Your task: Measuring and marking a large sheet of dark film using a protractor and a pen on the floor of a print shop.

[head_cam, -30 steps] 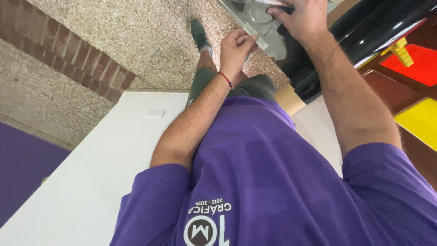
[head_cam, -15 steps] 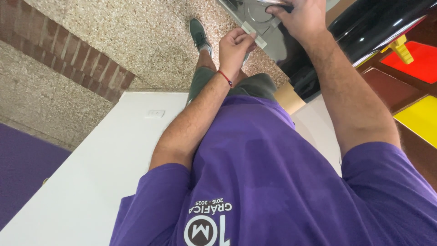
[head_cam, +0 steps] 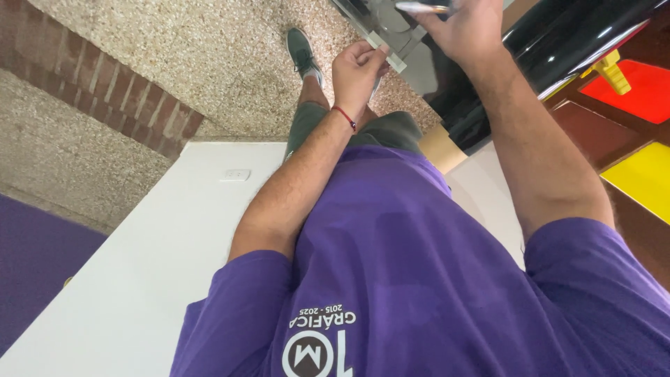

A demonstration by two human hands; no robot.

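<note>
- We find the left hand [head_cam: 357, 68] curled, fingers together, pinching the corner of a small pale strip [head_cam: 391, 60] at the lower edge of a clear sheet [head_cam: 380, 28]. A red thread band sits on that wrist.
- We find the right hand [head_cam: 464, 28] raised at the top edge of the view, fingers closed around a slim silver tool [head_cam: 419, 8]; whether it is a pen or a blade we cannot tell, since its tip is cut off by the frame.
- The clear sheet lies between the two hands, against a glossy black roll [head_cam: 558, 49] that runs diagonally to the right. How the sheet is fixed to the roll is not visible.
- Risk, in our judgement: the pinch covers only a corner, so the strip could slip or tear if pulled at an angle. If the tool is a blade, it is working close to the left fingers, which could be nicked.
- Further out: a purple shirt [head_cam: 419, 279] fills the foreground, a white desk [head_cam: 160, 244] lies to the left, a green shoe [head_cam: 301, 49] stands on the speckled floor [head_cam: 209, 56], and red and yellow panels [head_cam: 645, 132] lie at the right.
</note>
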